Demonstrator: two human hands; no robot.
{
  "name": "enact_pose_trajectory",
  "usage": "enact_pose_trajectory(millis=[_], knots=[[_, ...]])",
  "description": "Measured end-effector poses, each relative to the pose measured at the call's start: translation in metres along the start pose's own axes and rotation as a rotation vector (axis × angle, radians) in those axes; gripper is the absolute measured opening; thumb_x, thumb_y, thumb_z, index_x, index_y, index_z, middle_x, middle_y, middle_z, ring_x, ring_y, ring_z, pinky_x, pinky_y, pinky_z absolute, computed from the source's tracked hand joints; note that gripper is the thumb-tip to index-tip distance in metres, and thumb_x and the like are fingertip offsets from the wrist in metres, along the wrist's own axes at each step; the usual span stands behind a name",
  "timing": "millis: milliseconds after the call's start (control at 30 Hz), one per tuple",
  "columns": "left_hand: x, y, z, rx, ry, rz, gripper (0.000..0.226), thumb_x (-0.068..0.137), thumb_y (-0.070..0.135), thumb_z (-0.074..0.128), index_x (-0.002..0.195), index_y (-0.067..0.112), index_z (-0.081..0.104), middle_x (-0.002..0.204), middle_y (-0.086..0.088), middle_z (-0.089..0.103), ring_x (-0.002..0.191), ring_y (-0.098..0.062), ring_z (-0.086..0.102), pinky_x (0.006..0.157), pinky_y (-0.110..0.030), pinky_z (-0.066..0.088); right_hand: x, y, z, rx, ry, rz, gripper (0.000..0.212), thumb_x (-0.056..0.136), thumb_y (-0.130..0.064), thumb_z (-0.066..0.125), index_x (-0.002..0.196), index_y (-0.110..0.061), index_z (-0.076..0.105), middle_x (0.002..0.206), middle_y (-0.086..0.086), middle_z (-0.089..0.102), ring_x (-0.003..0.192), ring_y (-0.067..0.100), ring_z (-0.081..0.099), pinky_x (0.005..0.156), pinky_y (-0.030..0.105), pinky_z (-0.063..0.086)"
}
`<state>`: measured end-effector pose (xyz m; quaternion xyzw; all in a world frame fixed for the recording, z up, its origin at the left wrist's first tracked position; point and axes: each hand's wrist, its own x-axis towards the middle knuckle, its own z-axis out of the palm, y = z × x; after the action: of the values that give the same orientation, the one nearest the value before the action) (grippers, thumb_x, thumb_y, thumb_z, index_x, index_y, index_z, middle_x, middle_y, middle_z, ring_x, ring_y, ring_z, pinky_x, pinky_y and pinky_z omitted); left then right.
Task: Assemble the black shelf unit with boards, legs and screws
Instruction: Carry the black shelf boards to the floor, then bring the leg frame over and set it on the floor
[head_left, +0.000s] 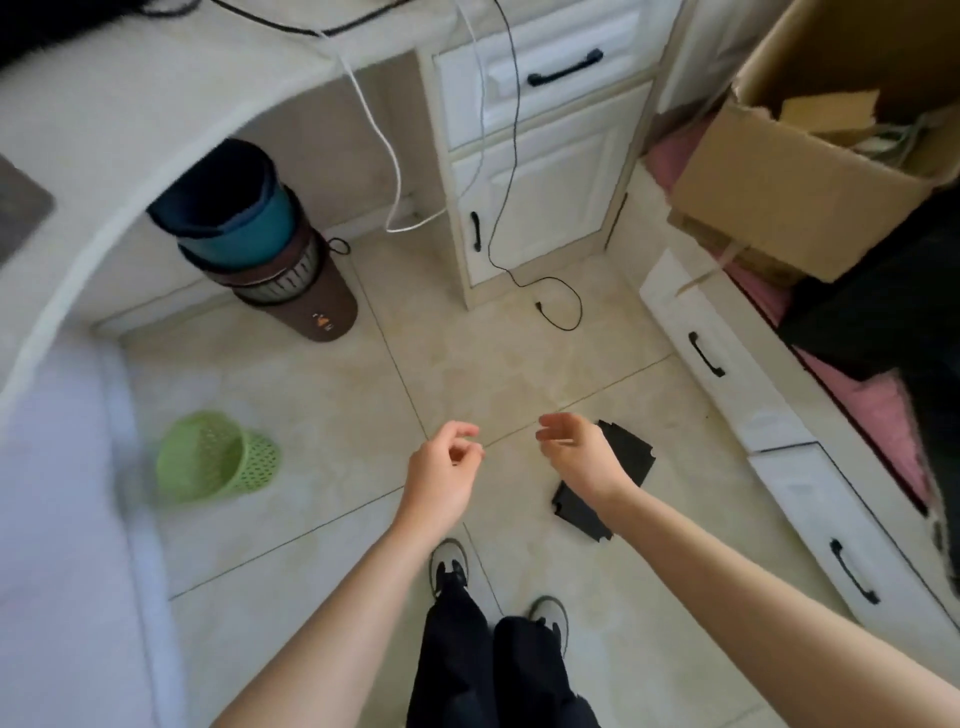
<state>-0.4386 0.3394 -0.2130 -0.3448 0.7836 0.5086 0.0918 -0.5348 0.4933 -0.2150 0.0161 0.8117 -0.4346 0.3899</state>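
The assembly looked barely begun: the person stood on the tiled floor (322, 395) with both arms stretched forward and nothing in them. The left hand (441, 478) hung with its fingers loosely curled and held nothing; the right hand (576, 457) was the same, fingers relaxed and a little bent, empty. The only part of the shelf I could recognise was one black board (631, 454), lying flat on the floor at about 4 o'clock from the right hand, partly hidden under that wrist. It lay below the hand, not touching it. No legs or screws were visible; perhaps they were in the cardboard box (789, 208) at 1 o'clock, but I could not tell. In my judgement the step was collecting the parts, so the next move would call for bending down and lowering the right hand to take the board by its edge.
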Motion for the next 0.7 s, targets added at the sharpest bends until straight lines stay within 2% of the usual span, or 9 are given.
enact_pose_trajectory(millis=[67, 133, 233, 333, 533, 700], knots=[[-0.018, 0.005, -0.007, -0.009, 0.017, 0.016, 0.015, 0.101, 0.015, 0.057, 0.107, 0.029, 0.060, 0.092, 0.008, 0.072, 0.091, -0.005, 0.066, 0.071, -0.006, 0.044, -0.010, -0.007, 0.005, -0.002, -0.009, -0.022, 0.034, 0.096, -0.009, 0.051, 0.130, -0.015, 0.055, 0.118, 0.000, 0.064, 0.109, 0.018, 0.060, 0.085, 0.025, 0.047], [-0.058, 0.008, -0.044, -0.069, 0.117, -0.005, 0.015, 0.101, 0.014, 0.059, 0.106, 0.029, 0.061, 0.090, 0.010, 0.072, 0.087, 0.002, 0.066, 0.072, -0.005, 0.044, -0.043, -0.043, 0.024, -0.055, -0.092, -0.087, 0.033, 0.097, -0.009, 0.051, 0.129, -0.015, 0.055, 0.118, 0.000, 0.064, 0.109, 0.018, 0.060, 0.089, 0.027, 0.048], [-0.114, 0.003, -0.092, -0.159, 0.269, -0.013, 0.024, 0.099, 0.012, 0.060, 0.097, 0.035, 0.061, 0.085, 0.012, 0.073, 0.083, 0.005, 0.067, 0.073, -0.008, 0.046, -0.088, -0.089, 0.060, -0.104, -0.207, -0.205, 0.032, 0.097, -0.007, 0.052, 0.128, -0.014, 0.056, 0.117, 0.001, 0.064, 0.106, 0.015, 0.061, 0.081, 0.021, 0.047], [-0.152, -0.007, -0.134, -0.208, 0.404, -0.030, 0.031, 0.098, 0.007, 0.061, 0.095, 0.038, 0.060, 0.081, 0.010, 0.073, 0.081, 0.006, 0.068, 0.072, -0.005, 0.045, -0.119, -0.129, 0.095, -0.159, -0.268, -0.304, 0.030, 0.096, -0.008, 0.054, 0.126, -0.014, 0.057, 0.115, 0.000, 0.064, 0.103, 0.014, 0.061, 0.080, 0.020, 0.047], [-0.202, -0.023, -0.214, -0.324, 0.652, -0.061, 0.021, 0.098, 0.010, 0.060, 0.103, 0.029, 0.065, 0.080, 0.015, 0.073, 0.082, 0.002, 0.068, 0.070, -0.006, 0.045, -0.167, -0.197, 0.160, -0.233, -0.324, -0.454, 0.028, 0.097, -0.009, 0.054, 0.123, -0.015, 0.058, 0.112, -0.002, 0.064, 0.099, 0.010, 0.058, 0.077, 0.012, 0.042], [-0.223, -0.035, -0.288, -0.376, 0.785, -0.041, 0.022, 0.097, 0.007, 0.060, 0.102, 0.028, 0.066, 0.078, 0.009, 0.074, 0.080, -0.001, 0.068, 0.069, -0.007, 0.046, -0.189, -0.245, 0.210, -0.240, -0.340, -0.509, 0.025, 0.096, -0.009, 0.055, 0.119, -0.018, 0.059, 0.106, -0.005, 0.066, 0.090, -0.002, 0.057, 0.068, 0.003, 0.042]])
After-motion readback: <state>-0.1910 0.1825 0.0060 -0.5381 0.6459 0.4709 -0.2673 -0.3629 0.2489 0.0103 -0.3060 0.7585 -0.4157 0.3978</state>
